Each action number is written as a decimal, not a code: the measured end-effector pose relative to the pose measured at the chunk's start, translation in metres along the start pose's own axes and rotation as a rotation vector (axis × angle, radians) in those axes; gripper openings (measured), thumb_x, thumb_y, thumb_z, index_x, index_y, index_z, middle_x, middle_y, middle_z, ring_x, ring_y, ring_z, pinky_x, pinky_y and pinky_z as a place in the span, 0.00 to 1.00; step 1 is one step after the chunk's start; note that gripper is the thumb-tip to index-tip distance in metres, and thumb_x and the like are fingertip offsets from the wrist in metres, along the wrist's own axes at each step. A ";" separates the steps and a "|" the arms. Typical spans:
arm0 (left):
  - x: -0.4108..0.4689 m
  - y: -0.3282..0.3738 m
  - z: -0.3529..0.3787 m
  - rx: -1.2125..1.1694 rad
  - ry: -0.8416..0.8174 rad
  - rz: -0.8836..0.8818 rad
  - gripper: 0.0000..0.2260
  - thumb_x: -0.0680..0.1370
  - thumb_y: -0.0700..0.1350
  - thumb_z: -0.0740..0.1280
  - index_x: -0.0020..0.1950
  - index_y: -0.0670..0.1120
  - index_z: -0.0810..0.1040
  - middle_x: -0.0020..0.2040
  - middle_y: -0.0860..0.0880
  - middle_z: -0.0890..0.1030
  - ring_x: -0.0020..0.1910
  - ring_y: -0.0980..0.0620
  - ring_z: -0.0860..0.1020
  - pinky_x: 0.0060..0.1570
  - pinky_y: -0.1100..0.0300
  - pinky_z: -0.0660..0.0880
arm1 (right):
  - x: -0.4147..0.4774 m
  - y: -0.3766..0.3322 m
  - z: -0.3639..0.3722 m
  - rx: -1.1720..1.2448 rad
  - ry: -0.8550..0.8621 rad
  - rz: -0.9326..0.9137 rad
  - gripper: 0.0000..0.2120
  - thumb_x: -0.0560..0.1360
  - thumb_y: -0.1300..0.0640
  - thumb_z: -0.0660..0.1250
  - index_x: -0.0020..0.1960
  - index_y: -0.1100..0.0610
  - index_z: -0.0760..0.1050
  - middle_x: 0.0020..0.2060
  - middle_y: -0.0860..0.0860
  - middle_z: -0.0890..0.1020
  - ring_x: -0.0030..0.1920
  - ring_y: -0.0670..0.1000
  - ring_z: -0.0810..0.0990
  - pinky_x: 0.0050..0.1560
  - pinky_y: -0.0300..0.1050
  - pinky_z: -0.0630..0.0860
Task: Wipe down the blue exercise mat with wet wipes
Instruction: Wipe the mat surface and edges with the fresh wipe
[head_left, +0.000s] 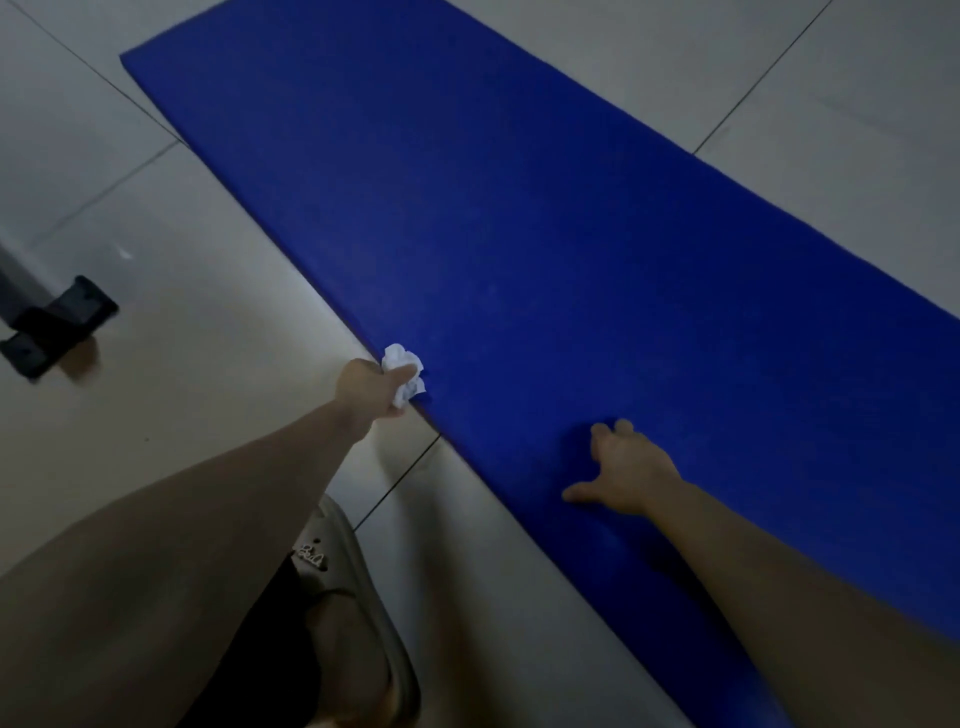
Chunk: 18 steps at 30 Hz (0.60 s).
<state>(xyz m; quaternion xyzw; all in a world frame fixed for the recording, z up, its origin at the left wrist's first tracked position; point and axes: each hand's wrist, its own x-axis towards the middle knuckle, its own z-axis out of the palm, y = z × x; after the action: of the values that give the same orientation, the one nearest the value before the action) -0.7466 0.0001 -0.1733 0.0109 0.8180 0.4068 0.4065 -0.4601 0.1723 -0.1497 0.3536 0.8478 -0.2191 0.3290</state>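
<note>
The blue exercise mat (519, 223) lies flat on the tiled floor, running from the upper left to the lower right. My left hand (371, 387) grips a crumpled white wet wipe (404, 369) right at the mat's near long edge. My right hand (626, 467) rests on the mat with fingers spread, a little to the right of the wipe.
Pale floor tiles (171, 270) with dark grout lines surround the mat. A black bracket-like foot of some stand (57, 325) sits on the floor at the left. My foot in a grey slipper (358, 597) is planted beside the mat's near edge.
</note>
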 end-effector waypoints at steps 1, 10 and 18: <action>-0.001 -0.003 0.003 0.158 0.067 0.014 0.15 0.73 0.54 0.77 0.41 0.45 0.76 0.40 0.45 0.79 0.39 0.46 0.80 0.40 0.56 0.78 | 0.003 0.000 0.001 -0.006 -0.029 0.001 0.43 0.68 0.31 0.73 0.70 0.57 0.64 0.71 0.57 0.65 0.60 0.56 0.75 0.54 0.54 0.79; 0.003 0.006 0.020 0.854 0.327 0.443 0.07 0.78 0.43 0.69 0.51 0.40 0.75 0.43 0.43 0.77 0.44 0.43 0.77 0.45 0.52 0.73 | 0.015 -0.009 -0.010 -0.054 -0.108 0.045 0.46 0.66 0.31 0.75 0.71 0.57 0.63 0.69 0.58 0.66 0.60 0.57 0.76 0.51 0.49 0.78; -0.004 0.016 0.023 1.149 0.144 0.577 0.11 0.72 0.34 0.65 0.36 0.47 0.68 0.31 0.51 0.72 0.31 0.50 0.73 0.30 0.60 0.67 | 0.015 -0.007 -0.009 -0.041 -0.084 0.028 0.47 0.64 0.29 0.75 0.71 0.57 0.64 0.68 0.57 0.68 0.59 0.56 0.75 0.51 0.49 0.78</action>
<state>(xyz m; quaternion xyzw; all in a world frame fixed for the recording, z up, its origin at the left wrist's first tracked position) -0.7338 0.0243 -0.1675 0.4188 0.8948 -0.0033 0.1545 -0.4769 0.1793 -0.1530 0.3490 0.8326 -0.2115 0.3745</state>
